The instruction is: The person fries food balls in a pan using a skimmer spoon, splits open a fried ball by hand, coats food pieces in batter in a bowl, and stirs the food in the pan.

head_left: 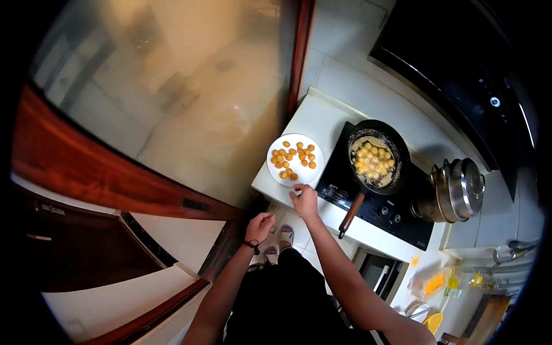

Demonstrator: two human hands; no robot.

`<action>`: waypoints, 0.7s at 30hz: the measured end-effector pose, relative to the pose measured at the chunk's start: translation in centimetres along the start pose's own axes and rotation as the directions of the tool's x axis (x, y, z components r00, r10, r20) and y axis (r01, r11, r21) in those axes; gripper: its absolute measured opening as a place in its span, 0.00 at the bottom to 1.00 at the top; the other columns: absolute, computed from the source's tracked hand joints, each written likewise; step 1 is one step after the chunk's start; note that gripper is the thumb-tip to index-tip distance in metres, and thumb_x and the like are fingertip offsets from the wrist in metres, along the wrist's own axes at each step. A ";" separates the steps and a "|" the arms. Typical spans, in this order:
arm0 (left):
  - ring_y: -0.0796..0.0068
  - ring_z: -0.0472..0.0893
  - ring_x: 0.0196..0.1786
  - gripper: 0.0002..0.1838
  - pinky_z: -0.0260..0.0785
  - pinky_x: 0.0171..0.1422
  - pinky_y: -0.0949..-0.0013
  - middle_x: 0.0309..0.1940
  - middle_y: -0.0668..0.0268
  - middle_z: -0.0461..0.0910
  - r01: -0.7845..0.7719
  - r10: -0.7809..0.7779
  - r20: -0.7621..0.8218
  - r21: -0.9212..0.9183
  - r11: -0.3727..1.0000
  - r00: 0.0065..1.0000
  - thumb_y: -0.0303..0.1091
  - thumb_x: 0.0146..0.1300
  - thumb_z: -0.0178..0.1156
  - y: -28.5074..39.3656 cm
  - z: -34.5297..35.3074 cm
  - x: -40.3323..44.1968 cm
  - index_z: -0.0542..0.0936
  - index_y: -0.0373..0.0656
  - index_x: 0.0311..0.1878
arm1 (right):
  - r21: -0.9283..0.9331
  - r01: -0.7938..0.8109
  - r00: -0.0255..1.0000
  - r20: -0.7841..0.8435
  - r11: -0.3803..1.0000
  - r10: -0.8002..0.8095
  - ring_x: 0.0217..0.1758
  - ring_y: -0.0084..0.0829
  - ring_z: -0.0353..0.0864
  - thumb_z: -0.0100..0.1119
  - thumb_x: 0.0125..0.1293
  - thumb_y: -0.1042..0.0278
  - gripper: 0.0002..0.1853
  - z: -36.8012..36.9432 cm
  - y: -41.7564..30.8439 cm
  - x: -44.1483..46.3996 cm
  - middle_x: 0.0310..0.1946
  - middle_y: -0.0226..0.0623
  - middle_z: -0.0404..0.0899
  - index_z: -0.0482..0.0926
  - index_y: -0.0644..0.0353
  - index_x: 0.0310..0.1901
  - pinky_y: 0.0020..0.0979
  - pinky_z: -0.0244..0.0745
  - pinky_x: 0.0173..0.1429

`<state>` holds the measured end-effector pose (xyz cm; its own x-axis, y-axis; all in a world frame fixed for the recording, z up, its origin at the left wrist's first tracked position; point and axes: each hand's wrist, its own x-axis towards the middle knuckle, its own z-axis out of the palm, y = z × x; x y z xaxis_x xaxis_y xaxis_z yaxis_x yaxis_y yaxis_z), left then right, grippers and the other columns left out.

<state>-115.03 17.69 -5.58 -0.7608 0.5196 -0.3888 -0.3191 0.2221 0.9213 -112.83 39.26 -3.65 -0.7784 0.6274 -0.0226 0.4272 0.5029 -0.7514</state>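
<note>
A white plate (317, 150) with several small golden-brown fried balls (292, 152) spread over it lies at the left end of the counter. At the plate's near rim is my right hand (305, 201), thumb and forefinger slightly apart, with nothing visible between them. From this angle I cannot tell whether the fingertips touch the rim. My left hand (261, 226), with a dark bracelet at the wrist, hangs in the air short of the counter. Its fingers are loosely curled in, and nothing shows in them.
A black frying pan (401, 150) of bubbling oil and yellow balls sits on the black cooktop (333, 183), its wooden handle (352, 214) sticking out past the front. A metal steamer pot (451, 190) stands right of it, under the range hood (454, 63). A wood-framed glass door (201, 103) borders the left.
</note>
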 end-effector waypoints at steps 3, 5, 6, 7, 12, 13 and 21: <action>0.81 0.82 0.33 0.14 0.77 0.37 0.74 0.34 0.68 0.84 -0.031 0.030 -0.036 -0.010 0.999 0.999 0.40 0.70 0.65 0.0 -0.6 4.1 0.83 0.38 0.49 | -0.115 -0.105 0.994 0.019 0.988 0.108 0.46 0.47 0.87 0.74 0.53 0.68 0.19 0.9 0.2 5.1 0.44 0.49 0.86 0.87 0.63 0.48 0.41 0.81 0.56; 0.82 0.82 0.33 0.13 0.77 0.37 0.74 0.34 0.67 0.84 -0.066 0.065 -0.051 -0.011 0.998 0.997 0.39 0.71 0.65 0.3 -0.9 6.0 0.83 0.38 0.49 | -0.198 -0.159 0.985 0.034 0.967 0.169 0.51 0.46 0.85 0.74 0.53 0.68 0.21 1.5 0.6 7.0 0.48 0.49 0.85 0.86 0.60 0.50 0.42 0.80 0.58; 0.82 0.82 0.33 0.13 0.77 0.37 0.74 0.34 0.67 0.84 -0.056 0.055 -0.049 -0.015 0.998 0.997 0.39 0.71 0.65 0.0 -1.0 6.7 0.83 0.38 0.49 | -0.241 -0.196 0.975 0.058 0.950 0.216 0.53 0.47 0.84 0.73 0.52 0.68 0.22 2.0 0.9 7.6 0.50 0.48 0.84 0.86 0.57 0.52 0.42 0.80 0.59; 0.82 0.82 0.33 0.13 0.77 0.38 0.74 0.34 0.67 0.84 -0.065 0.065 -0.052 -0.003 0.998 0.997 0.39 0.70 0.65 0.3 -1.2 7.3 0.83 0.38 0.49 | -0.243 -0.204 0.972 0.067 0.948 0.226 0.53 0.47 0.84 0.73 0.52 0.68 0.22 2.3 0.9 7.8 0.50 0.48 0.84 0.86 0.57 0.52 0.42 0.80 0.59; 0.80 0.84 0.36 0.15 0.77 0.40 0.73 0.34 0.66 0.85 -0.004 0.004 0.004 0.022 1.000 1.000 0.40 0.69 0.66 -0.8 -2.4 10.0 0.83 0.38 0.49 | -0.315 -0.165 0.976 0.085 0.935 0.201 0.49 0.48 0.85 0.69 0.56 0.67 0.18 4.0 2.1 9.2 0.49 0.46 0.83 0.87 0.55 0.51 0.44 0.82 0.56; 0.79 0.84 0.36 0.15 0.77 0.41 0.72 0.34 0.65 0.86 -0.017 0.016 0.011 0.083 0.996 1.000 0.41 0.69 0.66 -1.2 -2.6 10.5 0.83 0.39 0.49 | -0.324 -0.140 0.981 0.080 0.935 0.175 0.47 0.48 0.86 0.68 0.58 0.66 0.17 4.2 2.4 9.3 0.48 0.46 0.83 0.87 0.54 0.50 0.44 0.82 0.54; 0.81 0.83 0.38 0.13 0.76 0.43 0.75 0.37 0.67 0.86 -0.068 0.050 0.085 0.217 0.974 0.995 0.38 0.72 0.64 -0.9 -2.9 12.4 0.83 0.38 0.51 | -0.328 -0.142 0.988 0.003 0.934 0.151 0.44 0.47 0.86 0.66 0.62 0.62 0.12 3.7 3.3 9.4 0.42 0.44 0.85 0.87 0.55 0.45 0.45 0.82 0.49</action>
<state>-125.79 21.56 -11.26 -0.7249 0.5986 -0.3409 -0.1369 0.3599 0.9229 -120.43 44.66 -8.77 -0.7061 0.6945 -0.1381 0.6606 0.5758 -0.4818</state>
